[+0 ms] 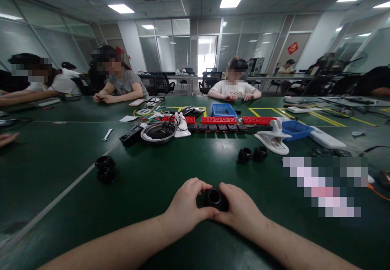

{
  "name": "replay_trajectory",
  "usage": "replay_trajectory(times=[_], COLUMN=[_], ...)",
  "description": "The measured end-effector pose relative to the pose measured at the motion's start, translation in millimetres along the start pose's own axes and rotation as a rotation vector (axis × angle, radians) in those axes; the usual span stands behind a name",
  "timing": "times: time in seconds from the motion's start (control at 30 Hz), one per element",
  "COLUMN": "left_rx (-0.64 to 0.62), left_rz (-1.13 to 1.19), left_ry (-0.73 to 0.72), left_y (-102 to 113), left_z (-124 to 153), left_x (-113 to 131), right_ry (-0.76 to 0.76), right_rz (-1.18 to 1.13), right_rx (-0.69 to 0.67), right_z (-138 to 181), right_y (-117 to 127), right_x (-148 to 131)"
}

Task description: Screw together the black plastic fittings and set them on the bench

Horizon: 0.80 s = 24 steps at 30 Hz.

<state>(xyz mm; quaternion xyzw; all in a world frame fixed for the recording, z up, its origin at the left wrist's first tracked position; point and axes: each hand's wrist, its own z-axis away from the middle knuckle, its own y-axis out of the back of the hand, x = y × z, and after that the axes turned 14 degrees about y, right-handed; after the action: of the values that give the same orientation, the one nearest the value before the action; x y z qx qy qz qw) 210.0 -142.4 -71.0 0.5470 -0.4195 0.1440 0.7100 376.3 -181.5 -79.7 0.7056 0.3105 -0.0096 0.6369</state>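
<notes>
Both my hands are low over the green table [158, 172], at the middle of its near side. Left hand [189, 201]: thumb and index nearly closed, pinching a black ring-like part [213, 203] across its rim, hole left uncovered, likely so I can see into it. Right hand [242, 205]: half-curled round the other side, probably steadying; can't tell how firmly it grips or if it has a second piece. Similar ones sit in twos: left pair [105, 169] towards the table's left edge, touching; right pair [252, 154] farther in, just beside each other. Likely set apart for clear elbow room. Metal bowl [158, 139], red power strips [219, 120] and blue tray [224, 110] lie towards the far edge, out of my way.
</notes>
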Motion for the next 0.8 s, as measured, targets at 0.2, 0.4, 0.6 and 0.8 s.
replay_trajectory(times=[0.2, 0.4, 0.6, 0.8], left_rx=[-0.119, -0.238, -0.177, -0.047], left_rz=[-0.021, -0.026, -0.016, 0.001], left_ry=[-0.107, -0.173, -0.101, -0.012], left_y=[8.2, 13.8, 4.9, 0.6], left_z=[-3.6, -3.1, 1.5, 2.7], left_x=[-0.3, 0.6, 2.4, 3.2], right_ry=[0.162, 0.24, 0.067, 0.0], right_rz=[-0.247, -0.426, -0.271, -0.014], right_rx=[-0.038, -0.217, -0.159, -0.022], right_z=[2.0, -2.7, -2.6, 0.0], right_y=[10.9, 26.0, 13.2, -0.6], right_x=[6.6, 18.9, 12.2, -4.8])
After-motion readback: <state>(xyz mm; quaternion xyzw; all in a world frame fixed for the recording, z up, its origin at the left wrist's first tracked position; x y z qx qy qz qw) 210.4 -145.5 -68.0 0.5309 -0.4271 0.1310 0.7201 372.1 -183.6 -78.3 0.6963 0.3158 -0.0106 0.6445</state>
